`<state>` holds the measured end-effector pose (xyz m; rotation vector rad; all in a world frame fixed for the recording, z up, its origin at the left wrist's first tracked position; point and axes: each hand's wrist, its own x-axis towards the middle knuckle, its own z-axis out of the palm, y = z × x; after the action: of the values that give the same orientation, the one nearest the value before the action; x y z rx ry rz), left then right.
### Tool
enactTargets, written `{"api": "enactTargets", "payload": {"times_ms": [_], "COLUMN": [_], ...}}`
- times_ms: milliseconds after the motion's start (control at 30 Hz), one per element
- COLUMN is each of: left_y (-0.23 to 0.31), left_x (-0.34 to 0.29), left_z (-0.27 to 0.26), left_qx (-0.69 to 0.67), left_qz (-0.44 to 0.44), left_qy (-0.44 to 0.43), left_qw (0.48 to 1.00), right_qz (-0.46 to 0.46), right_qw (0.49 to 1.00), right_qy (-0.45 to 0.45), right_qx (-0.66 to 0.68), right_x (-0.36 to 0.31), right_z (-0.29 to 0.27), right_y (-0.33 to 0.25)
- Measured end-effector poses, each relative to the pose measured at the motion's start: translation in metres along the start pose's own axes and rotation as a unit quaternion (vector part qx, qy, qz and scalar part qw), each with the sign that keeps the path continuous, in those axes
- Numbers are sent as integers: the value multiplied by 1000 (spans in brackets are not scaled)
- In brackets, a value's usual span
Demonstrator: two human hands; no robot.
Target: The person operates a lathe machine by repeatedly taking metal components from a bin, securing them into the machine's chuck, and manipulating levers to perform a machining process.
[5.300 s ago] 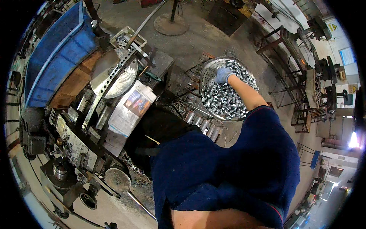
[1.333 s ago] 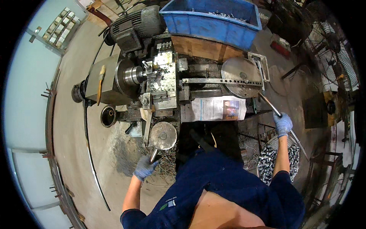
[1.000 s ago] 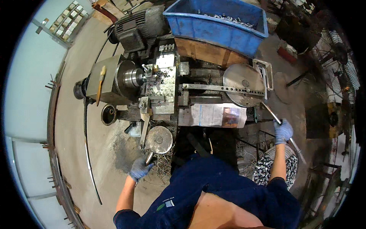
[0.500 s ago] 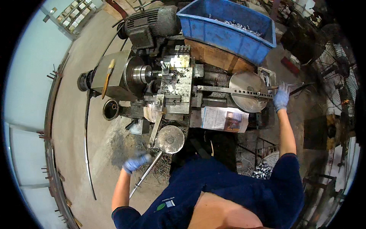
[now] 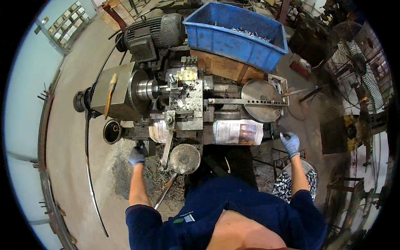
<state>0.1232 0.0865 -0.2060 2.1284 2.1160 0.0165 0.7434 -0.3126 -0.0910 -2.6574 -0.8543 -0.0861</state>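
My left hand (image 5: 136, 156), in a blue-grey glove, is closed at a dark handle (image 5: 141, 145) on the near left side of a lathe-like machine. Its fingertips are partly hidden. My right hand (image 5: 290, 144), gloved alike, hangs in the air right of the machine bed, thumb and fingers loosely curled and apart, with nothing seen in them. Below it stands a round basket (image 5: 313, 166) of small shiny metal parts, partly behind my forearm. The perforated flat bar (image 5: 233, 101) lies across a round metal disc (image 5: 251, 89), beyond my right hand. The chuck (image 5: 146, 89) faces the tool slide (image 5: 192, 98).
A blue crate (image 5: 233, 43) of metal pieces stands on a wooden box (image 5: 221, 66) behind the machine. An electric motor (image 5: 154, 33) is at the back left. A brush (image 5: 110, 96) lies on the headstock. Newspaper (image 5: 233, 132) covers the near bed. A fan (image 5: 356, 68) stands far right.
My right hand has let go of the lever end by the perforated bar and come down toward me. My left hand has moved up and left to the dark handle. The view has shifted slightly.
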Motion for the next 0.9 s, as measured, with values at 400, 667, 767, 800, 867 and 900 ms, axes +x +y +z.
{"api": "enactTargets", "payload": {"times_ms": [400, 667, 767, 800, 867, 900], "left_y": [-30, -91, -156, -180, -205, -191], "left_x": [8, -14, -35, -40, -73, -87], "left_z": [-20, -235, -275, -271, -227, -201], "left_qx": [28, -118, -73, -42, 23, 52], "left_qz": [63, 56, 13, -45, -106, -102], "left_qy": [-105, 161, 274, 199, 181, 240], "left_qw": [992, 978, 959, 978, 978, 964], "right_qz": [-214, -605, -630, -624, -628, -633], "right_qw": [952, 774, 762, 758, 738, 730], "right_qy": [46, 60, -97, -128, -164, -176], "right_qx": [216, 178, -111, -138, -184, -186], "right_x": [81, 43, 21, 19, 17, 16], "right_z": [-102, -73, -67, -66, -53, -56], "right_y": [-189, -447, -509, -520, -536, -538]}}
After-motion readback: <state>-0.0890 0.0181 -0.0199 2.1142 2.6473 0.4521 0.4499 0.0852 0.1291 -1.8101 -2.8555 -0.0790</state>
